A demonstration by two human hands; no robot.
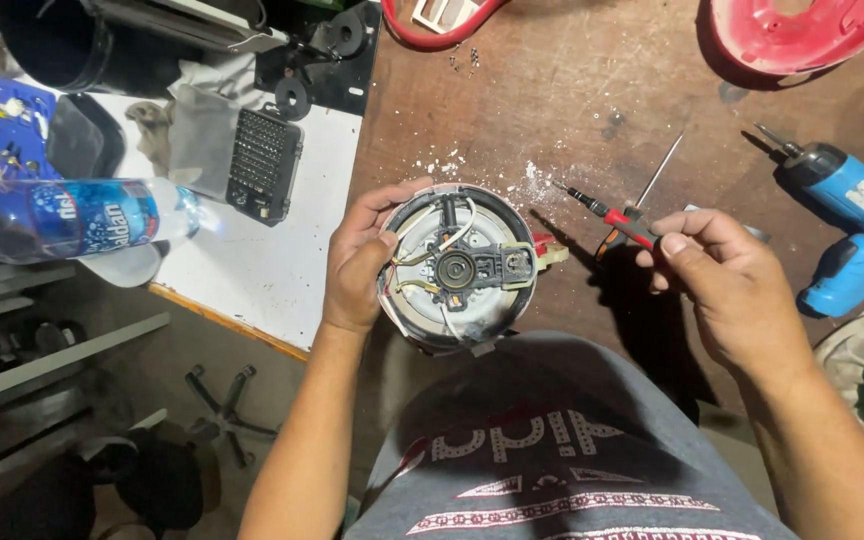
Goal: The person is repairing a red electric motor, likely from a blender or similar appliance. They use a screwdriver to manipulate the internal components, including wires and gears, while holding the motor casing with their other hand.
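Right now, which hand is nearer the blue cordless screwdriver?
Right. The right hand holds a red-handled screwdriver just left of the blue cordless screwdriver; the left hand grips the round kettle base, farther left.

Brown workbench (pixel 552 90) carries blue electric screwdriver (pixel 852 225), red casing (pixel 802 30).

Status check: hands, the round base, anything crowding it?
Left hand grips round wired base. Right hand holds red-handled screwdriver beside it. Nothing blocking; blue drill off right.

Kettle base (pixel 457 268) left of screwdriver (pixel 620 220); drill (pixel 852 215) far right.
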